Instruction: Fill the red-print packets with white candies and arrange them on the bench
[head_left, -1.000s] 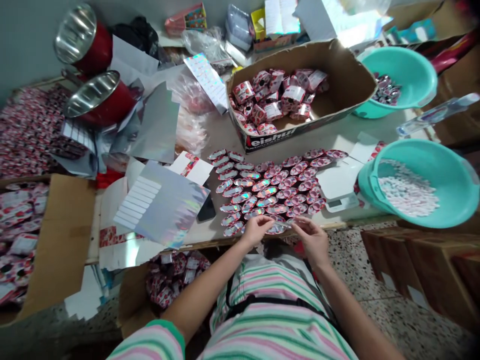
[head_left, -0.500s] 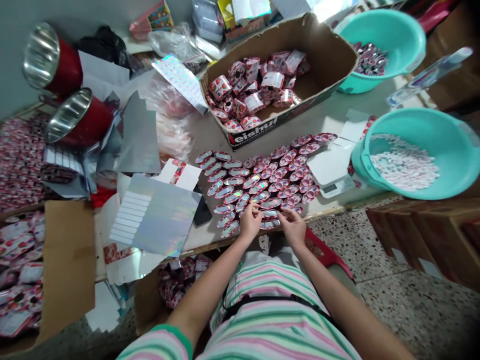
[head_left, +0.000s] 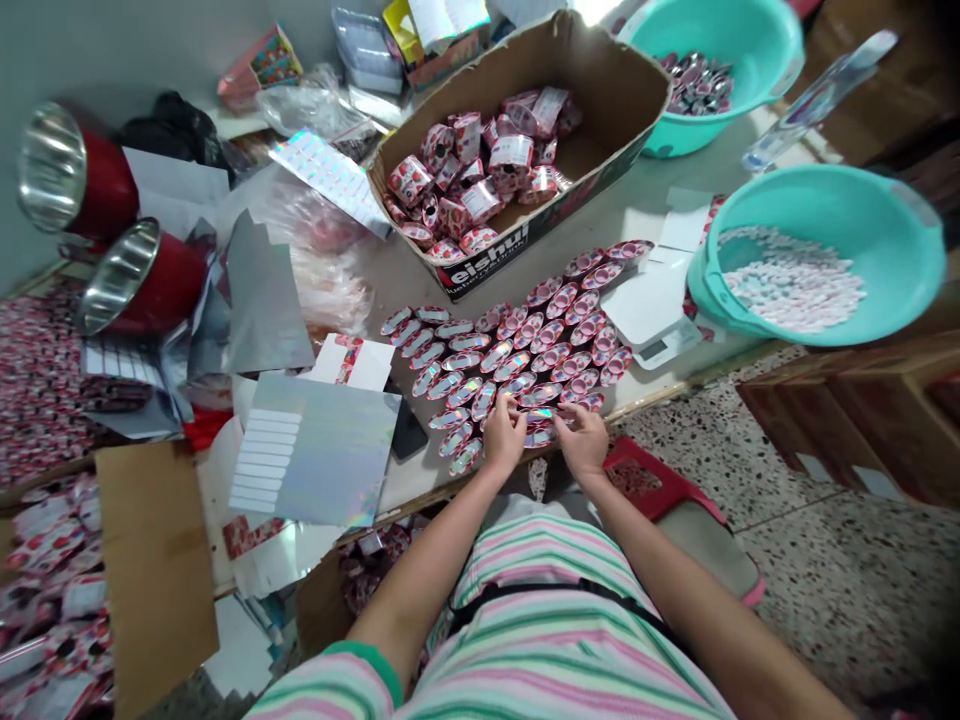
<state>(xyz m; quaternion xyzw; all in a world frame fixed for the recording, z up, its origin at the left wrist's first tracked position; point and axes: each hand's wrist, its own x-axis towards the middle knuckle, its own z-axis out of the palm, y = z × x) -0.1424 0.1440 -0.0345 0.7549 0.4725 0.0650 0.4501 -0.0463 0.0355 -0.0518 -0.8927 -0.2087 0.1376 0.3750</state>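
Rows of oval pink-and-red packs [head_left: 517,340] stand close together on the table, open tops up. Many on the left and in the middle have shiny rainbow-silver stickers across the top; those to the right show pink rings. My left hand [head_left: 506,437] is at the front of the rows, thumb and fingers pinched at the left end of a shiny sticker [head_left: 538,414] on one pack. My right hand [head_left: 585,440] has its fingertips closed at that sticker's right end. The fingertips partly cover both ends.
A cardboard box [head_left: 551,235] of rolled packs stands behind the rows. Right are a teal basin [head_left: 817,320] of small white pieces, another teal basin [head_left: 720,125] and a white scale [head_left: 652,315]. Left lie a silver sticker sheet [head_left: 337,450], a dark phone [head_left: 409,432] and red steel pots [head_left: 154,280].
The camera view has shifted and turned slightly. Both hands remain at the front packs, fingertips at the two ends of the shiny sticker, which now lies along the pack top.
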